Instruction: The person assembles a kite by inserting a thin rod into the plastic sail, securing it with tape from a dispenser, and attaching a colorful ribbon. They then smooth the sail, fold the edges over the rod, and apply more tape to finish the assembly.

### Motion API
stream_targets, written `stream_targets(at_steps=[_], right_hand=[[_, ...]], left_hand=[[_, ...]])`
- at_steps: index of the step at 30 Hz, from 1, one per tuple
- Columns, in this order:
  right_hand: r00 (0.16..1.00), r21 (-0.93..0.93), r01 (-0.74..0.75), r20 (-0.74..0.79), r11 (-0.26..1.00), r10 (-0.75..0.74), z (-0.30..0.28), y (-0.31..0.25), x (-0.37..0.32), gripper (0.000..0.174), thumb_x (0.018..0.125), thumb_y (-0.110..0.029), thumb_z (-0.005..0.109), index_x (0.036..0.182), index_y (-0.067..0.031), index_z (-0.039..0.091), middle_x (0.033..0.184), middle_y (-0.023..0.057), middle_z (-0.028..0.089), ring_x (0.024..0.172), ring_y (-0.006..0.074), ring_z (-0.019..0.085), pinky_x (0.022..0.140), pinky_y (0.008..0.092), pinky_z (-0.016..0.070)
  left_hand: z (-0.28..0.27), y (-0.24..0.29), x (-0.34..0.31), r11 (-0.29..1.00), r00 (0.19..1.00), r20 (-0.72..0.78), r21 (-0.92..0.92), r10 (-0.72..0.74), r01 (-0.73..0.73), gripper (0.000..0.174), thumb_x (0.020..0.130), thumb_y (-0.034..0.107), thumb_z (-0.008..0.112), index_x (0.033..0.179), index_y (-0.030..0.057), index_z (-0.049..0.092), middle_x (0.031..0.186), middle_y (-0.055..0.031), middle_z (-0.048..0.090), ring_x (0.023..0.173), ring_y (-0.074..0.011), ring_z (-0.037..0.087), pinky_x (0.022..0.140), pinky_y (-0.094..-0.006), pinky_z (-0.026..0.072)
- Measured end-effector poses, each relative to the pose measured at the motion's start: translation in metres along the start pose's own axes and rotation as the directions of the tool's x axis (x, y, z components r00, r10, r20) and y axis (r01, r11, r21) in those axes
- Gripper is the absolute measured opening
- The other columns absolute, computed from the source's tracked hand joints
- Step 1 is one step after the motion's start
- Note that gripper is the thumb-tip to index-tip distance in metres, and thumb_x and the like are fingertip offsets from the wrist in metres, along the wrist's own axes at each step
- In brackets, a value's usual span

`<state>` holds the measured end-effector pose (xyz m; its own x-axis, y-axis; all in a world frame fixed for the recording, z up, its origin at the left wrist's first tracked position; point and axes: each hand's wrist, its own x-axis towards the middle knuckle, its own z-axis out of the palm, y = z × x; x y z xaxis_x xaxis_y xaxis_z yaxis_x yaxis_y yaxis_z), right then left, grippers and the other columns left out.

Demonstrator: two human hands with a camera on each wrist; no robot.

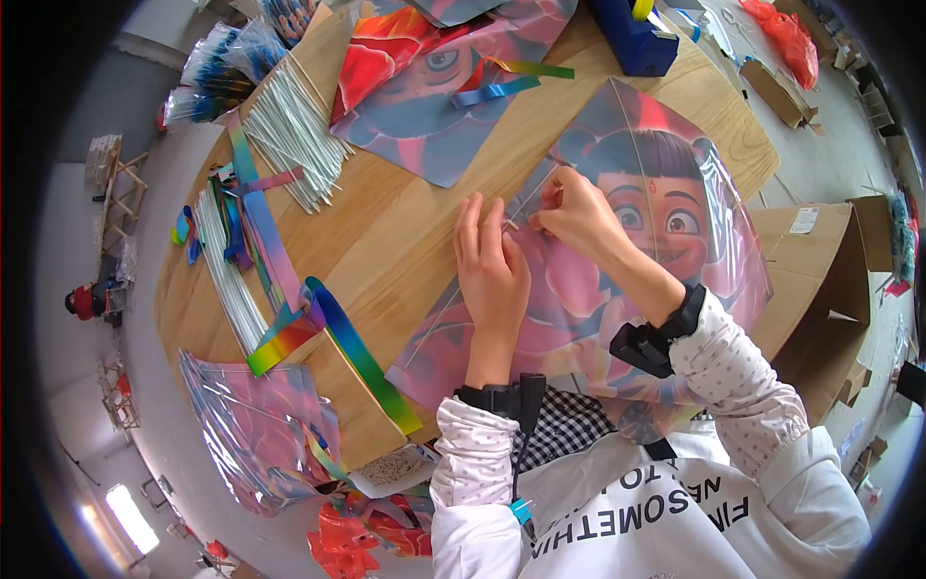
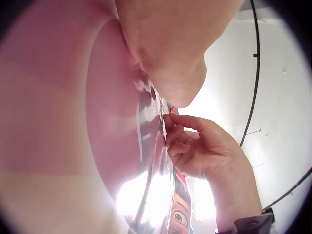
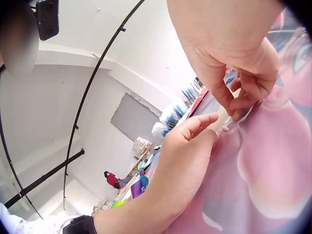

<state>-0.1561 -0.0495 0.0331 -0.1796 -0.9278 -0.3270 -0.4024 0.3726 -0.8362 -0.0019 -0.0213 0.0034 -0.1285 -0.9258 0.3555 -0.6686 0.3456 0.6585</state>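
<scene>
A diamond-shaped kite of thin shiny film, printed with a cartoon face, lies over the wooden table in front of me. A thin rod runs down its middle, and a pale stick shows along the left edge. My left hand rests on that edge with its fingers nearly straight. Just to the right, my right hand has bent fingers and pinches the kite at the edge; in the right wrist view its fingertips meet close to the left hand's thumb. What lies between the fingertips is mostly hidden.
Another printed sheet lies at the back, near a blue tape dispenser. White sticks and rainbow ribbons cover the left side. A folded film piece hangs at the table's lower left. A cardboard box stands at right.
</scene>
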Motion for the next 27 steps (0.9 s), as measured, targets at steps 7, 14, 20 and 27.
stream_targets(at_steps=[7,14,20,27], right_hand=[[1.000,-0.037,0.027,0.006,0.999,-0.027,0.000,0.000,0.001,0.034,0.074,-0.009,0.078,0.098,0.0020,0.057,0.089,0.0131,0.065,0.080,0.0237,0.066,0.069,0.0345,0.0526],[0.956,0.191,-0.216,0.239,0.958,0.168,-0.024,-0.017,-0.011,0.022,0.085,-0.011,0.075,0.096,-0.0024,0.058,0.092,0.0086,0.068,0.075,0.0141,0.066,0.060,0.0266,0.0494],[0.772,0.603,-0.617,0.588,0.506,0.241,-0.054,0.001,-0.010,0.014,0.093,-0.014,0.065,0.101,-0.0023,0.063,0.105,0.0140,0.075,0.082,0.0145,0.071,0.056,0.0248,0.0485],[0.825,0.519,-0.533,0.496,0.669,0.272,-0.077,0.003,-0.031,0.010,0.093,-0.014,0.065,0.098,-0.0078,0.059,0.104,0.0100,0.075,0.080,0.0114,0.069,0.055,0.0217,0.0465]], left_hand=[[0.000,0.003,0.000,0.986,0.995,0.062,0.143,0.080,-0.088,0.040,0.090,-0.001,0.058,0.128,0.0035,0.067,0.144,-0.0202,0.050,0.135,-0.0419,0.046,0.109,-0.0501,0.0417],[-0.001,0.004,0.003,0.967,0.989,0.109,0.222,0.101,-0.123,0.037,0.087,0.000,0.062,0.124,-0.0003,0.068,0.142,-0.0234,0.050,0.136,-0.0440,0.045,0.109,-0.0496,0.0452],[-0.003,0.006,0.005,0.956,0.985,0.136,0.258,0.110,-0.143,0.039,0.088,0.002,0.058,0.126,0.0003,0.067,0.142,-0.0239,0.051,0.136,-0.0434,0.046,0.110,-0.0497,0.0433],[-0.007,0.002,0.005,0.921,0.959,0.228,0.311,0.168,-0.235,0.044,0.090,0.003,0.052,0.132,-0.0018,0.061,0.145,-0.0220,0.050,0.138,-0.0404,0.046,0.114,-0.0510,0.0382]])
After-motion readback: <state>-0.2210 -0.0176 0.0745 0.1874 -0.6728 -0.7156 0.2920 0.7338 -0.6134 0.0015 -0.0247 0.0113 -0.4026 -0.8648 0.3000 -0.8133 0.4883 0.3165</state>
